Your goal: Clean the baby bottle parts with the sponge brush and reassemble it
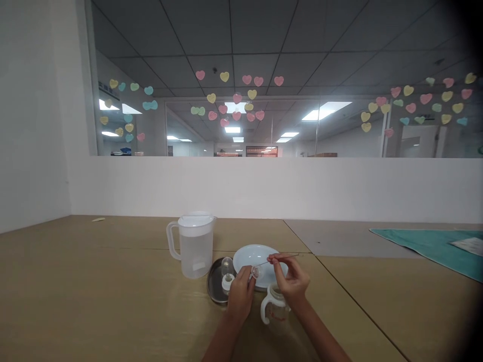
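While the left hand [240, 296] pinches a small clear piece [256, 272] in the head view, the right hand [294, 281] holds a thin rod [263, 263] between thumb and fingertips. The left grip is drawn in on the edge of the clear piece; the right grip is narrowed onto the rod, whose left end reaches the clear piece, though how far it goes in cannot be told. Both hands are at the near side of a white basin [247, 253] on a tan table [113, 296]. Left of the basin, a round metal tray [214, 286], partly hidden by the left hand, holds a white ring-shaped part [227, 284] with a clear dome [227, 265] above it. Just below the right hand, a clear bottle [278, 314] with a white handle [264, 309] stands upright. Farther left stands a translucent pitcher [196, 251], its handle pointing left. At far right lies a teal cloth [418, 244] with a pale sheet [470, 245] on it. Behind the table, a white wall [241, 186] carries a wide window dotted with pastel heart-shaped notes [236, 115].
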`<state>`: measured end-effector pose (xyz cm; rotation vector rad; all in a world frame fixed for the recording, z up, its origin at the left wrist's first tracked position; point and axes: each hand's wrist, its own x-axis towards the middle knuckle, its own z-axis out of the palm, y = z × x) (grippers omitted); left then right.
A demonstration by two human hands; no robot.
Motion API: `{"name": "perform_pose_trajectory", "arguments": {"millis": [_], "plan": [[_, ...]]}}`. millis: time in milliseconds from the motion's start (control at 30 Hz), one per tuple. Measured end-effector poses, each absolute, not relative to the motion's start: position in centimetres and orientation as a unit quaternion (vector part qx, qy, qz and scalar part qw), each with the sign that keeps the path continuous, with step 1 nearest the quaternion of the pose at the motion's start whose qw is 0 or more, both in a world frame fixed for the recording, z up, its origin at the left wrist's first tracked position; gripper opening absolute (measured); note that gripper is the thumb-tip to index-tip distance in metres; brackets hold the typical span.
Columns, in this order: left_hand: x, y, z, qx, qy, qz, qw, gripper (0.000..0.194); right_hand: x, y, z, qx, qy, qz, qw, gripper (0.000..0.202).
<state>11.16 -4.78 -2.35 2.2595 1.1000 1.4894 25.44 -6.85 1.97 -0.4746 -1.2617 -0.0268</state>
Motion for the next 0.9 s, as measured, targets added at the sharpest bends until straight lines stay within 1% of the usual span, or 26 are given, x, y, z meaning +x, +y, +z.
{"name": "perform_pose_trajectory", "arguments": {"millis": [100, 233, 533, 700, 900], "plan": [[11.2, -4.6, -2.6, 0.764, 0.38, 0.511, 0.103, 0.026, 25.7, -6.7, 1.5, -0.215, -0.619, -0.059, 0.753, 0.019], [11.4, -4.6, -2.6, 0.762, 0.381, 0.512, 0.108, 0.026, 26.1, -6.6, 1.6, -0.217, -0.61, -0.063, 0.76, 0.021], [11.5, -4.8, -2.5, 0.754, 0.384, 0.517, 0.129, 0.029, 26.2, -7.4, 3.1, -0.246, -0.678, -0.083, 0.687, 0.015], [11.7, -4.7, -2.6, 0.734, 0.395, 0.533, 0.145, 0.032, 26.4, -7.5, 3.7, -0.296, -0.651, -0.126, 0.687, 0.008], [11.8, -4.6, -2.5, 0.727, 0.408, 0.534, 0.139, 0.032, 26.9, -6.7, 3.2, -0.35, -0.628, -0.094, 0.688, 0.007]]}}
